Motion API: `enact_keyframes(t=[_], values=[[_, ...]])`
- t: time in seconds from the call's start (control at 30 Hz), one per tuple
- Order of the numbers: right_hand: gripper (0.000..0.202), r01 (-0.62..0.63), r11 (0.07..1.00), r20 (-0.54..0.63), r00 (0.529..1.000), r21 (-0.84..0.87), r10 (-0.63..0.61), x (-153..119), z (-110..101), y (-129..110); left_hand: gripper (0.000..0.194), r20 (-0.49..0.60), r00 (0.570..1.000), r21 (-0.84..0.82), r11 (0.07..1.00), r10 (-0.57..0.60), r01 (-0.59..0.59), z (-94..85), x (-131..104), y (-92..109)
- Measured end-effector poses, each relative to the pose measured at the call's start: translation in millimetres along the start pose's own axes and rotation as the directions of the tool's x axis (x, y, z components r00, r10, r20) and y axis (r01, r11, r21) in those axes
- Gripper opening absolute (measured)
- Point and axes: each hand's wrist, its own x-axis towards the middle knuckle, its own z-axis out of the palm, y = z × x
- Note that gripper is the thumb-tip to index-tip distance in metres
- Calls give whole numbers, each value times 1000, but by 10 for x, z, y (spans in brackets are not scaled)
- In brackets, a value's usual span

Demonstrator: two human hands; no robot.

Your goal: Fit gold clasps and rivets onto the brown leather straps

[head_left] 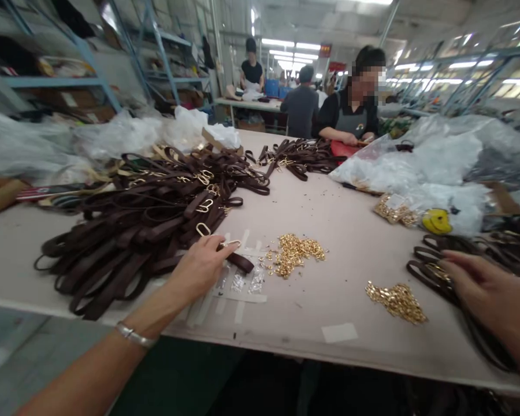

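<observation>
My left hand (201, 263) pinches a dark brown strap (241, 263) with a gold oval ring (231, 243) at its end, just over the table. Beside it lies a large heap of brown looped straps (125, 242) with gold clasps. At the far right, my right hand (485, 294) has its fingers curled at a dark strap (427, 271) with gold hardware. Its palm and part of the strap are hidden. Two piles of small gold metal pieces lie between my hands: a nearer pile (398, 302) and a farther pile (297, 253).
Clear plastic packets (238, 282) and tape strips lie by my left hand. A bag of gold pieces (394, 210) and white plastic bags (442, 156) are at the right. Across the table (312, 199), a co-worker (351, 110) handles a red item (344, 149). Blue shelves (54, 81) stand left.
</observation>
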Motion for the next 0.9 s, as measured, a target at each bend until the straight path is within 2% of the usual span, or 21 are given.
enact_keyframes(t=[0.03,0.1,0.17,0.23,0.27,0.33,0.4,0.5,0.6,0.7,0.8,0.9], values=[[30,43,999,61,997,-25,-41,-122,149,-55,43,11,1000,6,1000,0,0,17,20,-3],[28,130,991,170,976,31,-134,-431,527,-265,34,24,1000,-6,1000,5,-5,37,25,-2],[21,271,949,288,907,162,-308,-738,896,-571,30,41,999,-21,1000,4,-3,48,-18,8],[20,377,894,366,818,242,-444,-960,1170,-896,34,56,998,-28,999,-16,18,66,-92,24],[21,414,874,391,782,257,-485,-1029,1270,-1041,40,66,997,-41,999,-28,31,80,-133,33],[24,467,851,409,747,239,-524,-1100,1424,-1268,51,91,995,-83,995,-46,54,110,-202,52],[28,508,842,402,743,184,-536,-1117,1550,-1411,51,115,992,-124,990,-50,64,127,-248,68],[26,557,822,364,747,115,-557,-1115,1711,-1508,38,122,991,-146,986,-61,78,92,-305,80],[20,574,809,350,738,123,-577,-1117,1797,-1513,34,130,988,-176,979,-78,100,-12,-419,87],[15,565,810,322,746,156,-583,-1127,1794,-1468,29,139,985,-210,969,-104,132,-120,-572,101],[15,552,814,253,774,179,-580,-1139,1759,-1420,13,115,970,-210,949,-214,234,-178,-652,116],[20,516,836,186,817,190,-546,-1157,1742,-1384,13,50,942,-167,928,-331,334,-197,-592,113]])
